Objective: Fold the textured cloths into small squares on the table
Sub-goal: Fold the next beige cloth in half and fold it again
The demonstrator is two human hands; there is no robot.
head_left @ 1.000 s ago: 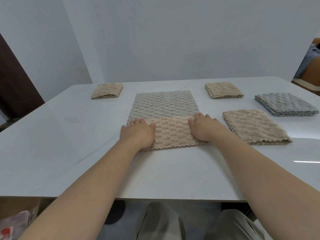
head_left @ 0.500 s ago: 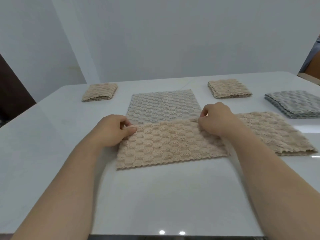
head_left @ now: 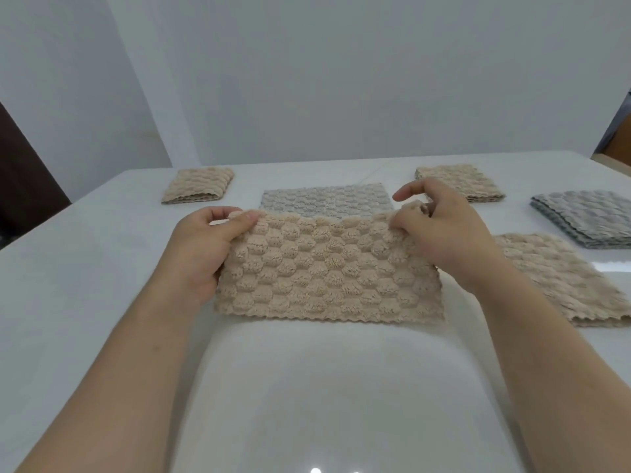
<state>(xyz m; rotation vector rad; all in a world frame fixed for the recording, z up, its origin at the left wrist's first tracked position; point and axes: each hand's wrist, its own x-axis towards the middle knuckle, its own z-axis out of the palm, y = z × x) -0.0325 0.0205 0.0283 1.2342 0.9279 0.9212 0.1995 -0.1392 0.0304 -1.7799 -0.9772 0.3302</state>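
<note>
White desk (head_left: pixel 307 387), glossy, set against a pale wall (head_left: pixel 341 80). Far left, beyond the desk edge: dark brown panel (head_left: pixel 20 172). Back left of desk: small folded beige square (head_left: pixel 198 184), layered edge toward the camera, well apart from everything else. Left of centre: left hand (head_left: pixel 199 257), fingers (head_left: pixel 243 221) curled round the upper left corner of the beige cloth (head_left: pixel 327 278), thumb on the front face, remaining fingers hidden behind. Centre: beige cloth, honeycomb texture, wide rectangle, upper edge held up off the desk, scalloped lower edge resting on it. Directly behind: grey cloth (head_left: pixel 324 199), same texture, flat on the desk, near part hidden by the beige one; joined or separate, cannot tell. Right of centre: right hand (head_left: pixel 444 237), pinching the upper right corner of the beige cloth, index finger sticking out straight above it. Back right: second folded beige square (head_left: pixel 461 182), partly behind the right hand. Near right: larger folded beige cloth (head_left: pixel 560 278), flat, just beside the right forearm. Far right: folded grey stack (head_left: pixel 587 216), several layers visible at its edge.
</note>
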